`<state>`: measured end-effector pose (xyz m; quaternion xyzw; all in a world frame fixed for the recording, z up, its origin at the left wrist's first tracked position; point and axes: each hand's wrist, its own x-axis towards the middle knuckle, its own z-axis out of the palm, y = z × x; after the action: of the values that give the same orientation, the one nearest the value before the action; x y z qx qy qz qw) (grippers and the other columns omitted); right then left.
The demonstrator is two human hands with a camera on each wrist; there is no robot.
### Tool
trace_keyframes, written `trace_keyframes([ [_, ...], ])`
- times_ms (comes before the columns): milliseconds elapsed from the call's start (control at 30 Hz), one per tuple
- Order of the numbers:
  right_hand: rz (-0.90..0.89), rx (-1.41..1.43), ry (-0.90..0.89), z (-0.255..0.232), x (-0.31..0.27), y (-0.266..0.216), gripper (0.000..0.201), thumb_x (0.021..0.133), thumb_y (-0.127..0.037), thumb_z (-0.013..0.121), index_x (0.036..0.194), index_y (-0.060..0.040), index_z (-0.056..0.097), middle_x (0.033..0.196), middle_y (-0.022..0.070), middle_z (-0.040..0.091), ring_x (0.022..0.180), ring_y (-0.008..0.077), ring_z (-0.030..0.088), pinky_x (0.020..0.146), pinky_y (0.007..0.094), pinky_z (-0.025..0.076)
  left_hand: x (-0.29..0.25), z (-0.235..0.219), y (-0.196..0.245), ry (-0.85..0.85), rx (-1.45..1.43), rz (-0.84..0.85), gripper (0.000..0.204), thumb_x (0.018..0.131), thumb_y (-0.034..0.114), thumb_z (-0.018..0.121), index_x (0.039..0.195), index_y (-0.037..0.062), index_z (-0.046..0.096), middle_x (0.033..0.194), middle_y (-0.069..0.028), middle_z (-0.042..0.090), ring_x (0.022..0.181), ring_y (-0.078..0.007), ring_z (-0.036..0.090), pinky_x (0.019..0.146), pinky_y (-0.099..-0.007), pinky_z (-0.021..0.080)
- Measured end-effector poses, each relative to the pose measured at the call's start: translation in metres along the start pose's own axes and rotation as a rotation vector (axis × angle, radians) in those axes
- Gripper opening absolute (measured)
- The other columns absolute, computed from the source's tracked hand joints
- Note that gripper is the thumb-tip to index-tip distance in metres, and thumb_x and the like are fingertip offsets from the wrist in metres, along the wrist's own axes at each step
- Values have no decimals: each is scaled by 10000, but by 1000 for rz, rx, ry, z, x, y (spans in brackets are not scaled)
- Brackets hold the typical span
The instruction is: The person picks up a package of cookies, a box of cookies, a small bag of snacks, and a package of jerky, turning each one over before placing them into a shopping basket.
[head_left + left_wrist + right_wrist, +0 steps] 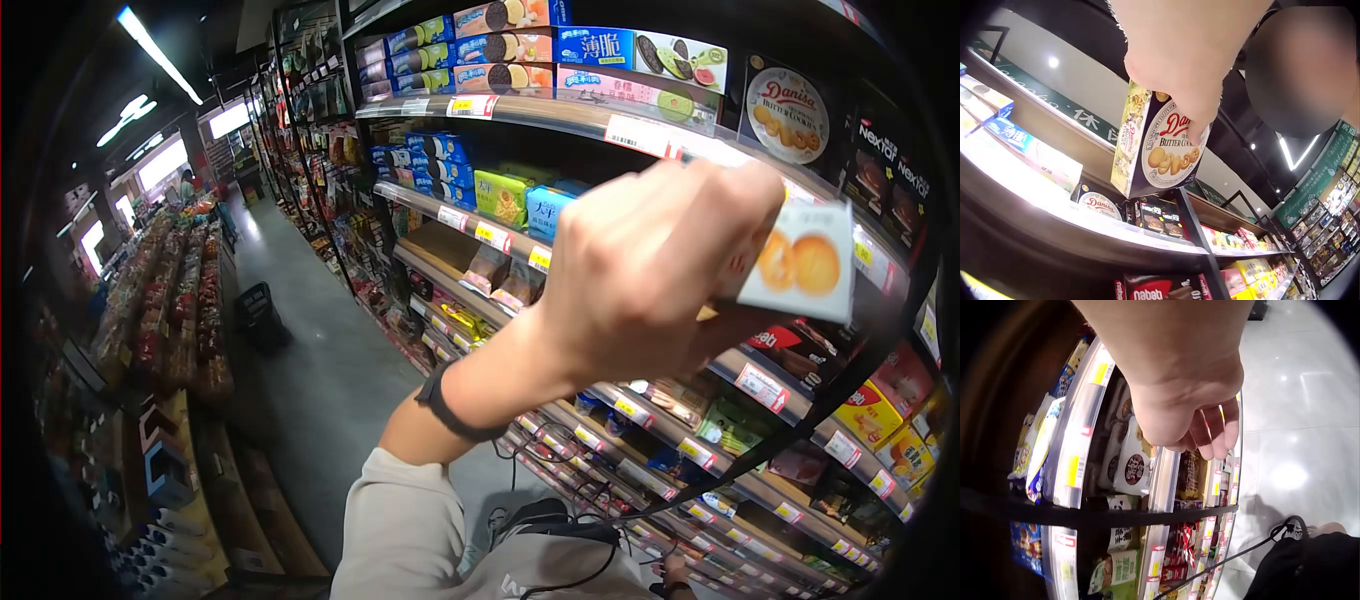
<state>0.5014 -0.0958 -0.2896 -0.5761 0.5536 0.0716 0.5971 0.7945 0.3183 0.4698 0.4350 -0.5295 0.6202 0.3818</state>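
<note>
My left hand [650, 260] is raised before the upper shelves in the head view, gripping a small box [800, 265] with cookies pictured on its side. In the left wrist view the left hand [1175, 62] holds this Danisa butter cookies box [1169, 159] from above, thumb on its front. The box is tilted, in front of the shelf edge. Low in the head view hangs my right hand [675, 568]. The right wrist view shows the right hand [1191, 412] with relaxed, slightly bent fingers and nothing visible in them, beside the lower snack shelves.
Another Danisa package [788, 115] stands on the upper shelf, near Oreo boxes [505, 48] and Nextar boxes [1160, 219]. A black strap [1097, 517] crosses before the lower shelves. A dark basket [262, 315] stands in the aisle [340, 340], with produce-like displays [150, 300] opposite.
</note>
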Motion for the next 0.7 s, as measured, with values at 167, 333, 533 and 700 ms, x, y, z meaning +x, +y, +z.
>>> trace_keyframes([
  [167,-96,-250,-304,45,1,-5,380,986,-377,568,1105,-20,620,851,196,738,602,309,701,528,451,576,-34,-20,38,-305,-54,-63,510,699,230,838,1115,31,620,795,-67,633,630,-232,624,543,-345,487],
  [333,-119,2,-392,41,-3,-18,541,1048,-534,383,1052,-52,630,872,159,733,603,263,702,526,403,589,-48,-33,53,-689,-249,-328,596,695,324,886,1127,9,619,769,-70,627,627,-247,633,568,-343,499],
  [533,-406,205,-335,1,-182,-142,208,1031,-273,586,977,-77,629,877,101,742,638,153,669,539,284,543,-100,-30,57,-1045,-567,-667,631,740,442,872,1157,75,571,786,-123,714,673,-293,710,566,-372,515],
  [700,-590,272,-409,18,-309,-194,207,1012,-229,625,928,-41,606,1039,161,727,721,173,699,661,303,599,-179,-51,81,-1232,-899,-948,569,748,348,896,1147,104,573,785,-47,705,642,-167,681,562,-296,506],
])
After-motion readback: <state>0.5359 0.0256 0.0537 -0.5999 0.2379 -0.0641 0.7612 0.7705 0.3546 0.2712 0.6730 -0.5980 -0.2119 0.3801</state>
